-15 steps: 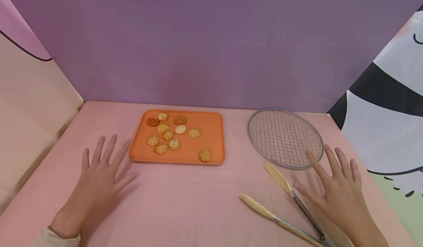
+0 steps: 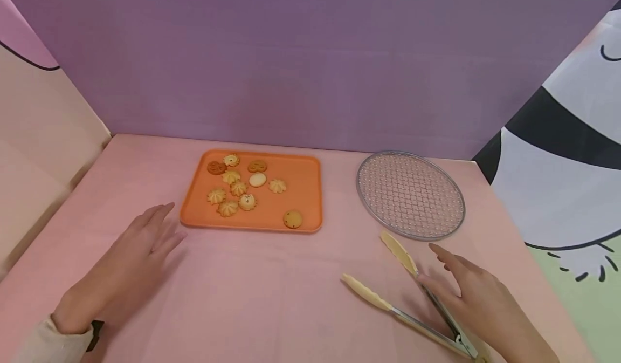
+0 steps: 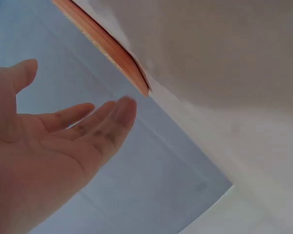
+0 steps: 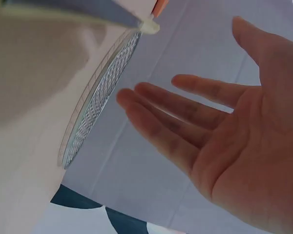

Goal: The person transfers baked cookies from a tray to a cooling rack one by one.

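Note:
My left hand hovers over the pink table, its relaxed fingers near the left front corner of an orange tray. In the left wrist view its palm faces the camera with nothing in it. Several cookies lie on the tray, most grouped at the left; a round cookie sits alone near the front right. Beside the spread metal tongs, with cream tips, is my right hand. Its thumb overlaps one arm of the tongs in the head view, while the right wrist view shows an unfilled palm and loosely extended fingers.
A round wire mesh rack lies flat at the back right, behind the tongs. A purple wall closes off the back of the table. Printed panels stand along the sides.
Both hands have turned from spread fingers with backs up to a more sideways pose with fingers closer together. The tray, rack and tongs sit slightly higher and further left in view.

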`<state>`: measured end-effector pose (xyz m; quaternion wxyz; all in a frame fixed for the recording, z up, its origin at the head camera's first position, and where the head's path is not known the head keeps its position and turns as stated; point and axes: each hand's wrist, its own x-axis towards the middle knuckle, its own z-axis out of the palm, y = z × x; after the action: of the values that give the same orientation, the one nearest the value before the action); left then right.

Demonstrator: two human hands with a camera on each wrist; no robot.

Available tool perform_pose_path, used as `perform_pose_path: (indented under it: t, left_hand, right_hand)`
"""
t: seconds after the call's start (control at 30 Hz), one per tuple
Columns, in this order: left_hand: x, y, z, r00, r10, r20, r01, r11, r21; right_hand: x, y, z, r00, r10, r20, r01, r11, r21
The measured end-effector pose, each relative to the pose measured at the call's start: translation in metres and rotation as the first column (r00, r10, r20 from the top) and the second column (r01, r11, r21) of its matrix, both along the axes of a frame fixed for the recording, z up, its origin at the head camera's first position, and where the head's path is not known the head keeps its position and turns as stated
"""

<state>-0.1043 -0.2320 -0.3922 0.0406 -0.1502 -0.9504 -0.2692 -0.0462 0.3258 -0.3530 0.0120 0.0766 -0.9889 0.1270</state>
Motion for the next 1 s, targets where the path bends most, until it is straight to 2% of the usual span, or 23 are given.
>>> perform_pose_path:
  t: [0.13,0.23,0.33,0.4,0.53,0.57,0.63,0.7,0.8,0.9,1.0]
  left_hand:
    - [-0.012,-0.007,0.002,0.991,-0.017,0.135,0.005,0.996,0.091]
    - [-0.023,-0.012,0.003,0.982,-0.048,0.182,0.022,0.99,0.142]
    - [-0.034,-0.017,0.005,0.971,-0.079,0.226,0.039,0.983,0.178]
    - [-0.04,-0.019,0.006,0.95,-0.106,0.292,0.036,0.971,0.237]
    - [-0.051,-0.02,0.006,0.886,-0.166,0.434,-0.007,0.929,0.37]
    - [-0.053,-0.02,0.006,0.869,-0.179,0.46,-0.024,0.916,0.401]
    - [-0.058,-0.021,0.004,0.85,-0.197,0.489,-0.045,0.898,0.439]
    - [-0.062,-0.022,0.001,0.845,-0.199,0.497,-0.06,0.887,0.458]
    - [-0.066,-0.025,-0.003,0.848,-0.19,0.495,-0.074,0.882,0.465]
    - [-0.069,-0.028,-0.006,0.851,-0.201,0.485,-0.057,0.883,0.467]
    - [-0.074,-0.029,-0.01,0.84,-0.236,0.489,-0.024,0.884,0.467]
  right_hand:
    - [-0.001,-0.007,0.0,0.996,0.007,0.086,-0.009,1.0,0.018]
    - [-0.004,-0.011,0.001,0.985,-0.009,0.172,0.0,0.999,0.054]
    - [-0.005,-0.014,0.0,0.982,0.003,0.187,-0.016,0.998,0.066]
    - [-0.005,-0.015,-0.001,0.987,0.02,0.161,-0.031,0.997,0.07]
    - [-0.003,-0.017,-0.006,0.996,0.067,0.067,-0.071,0.995,0.072]
    - [-0.003,-0.017,-0.007,0.996,0.072,0.062,-0.076,0.994,0.074]
    - [-0.003,-0.018,-0.011,0.994,0.073,0.076,-0.079,0.994,0.081]
    - [-0.003,-0.018,-0.014,0.993,0.077,0.086,-0.084,0.993,0.086]
    - [-0.004,-0.017,-0.016,0.992,0.092,0.085,-0.1,0.99,0.097]
    - [-0.004,-0.018,-0.016,0.991,0.1,0.086,-0.108,0.99,0.088]
    - [-0.006,-0.019,-0.016,0.988,0.073,0.138,-0.086,0.992,0.09]
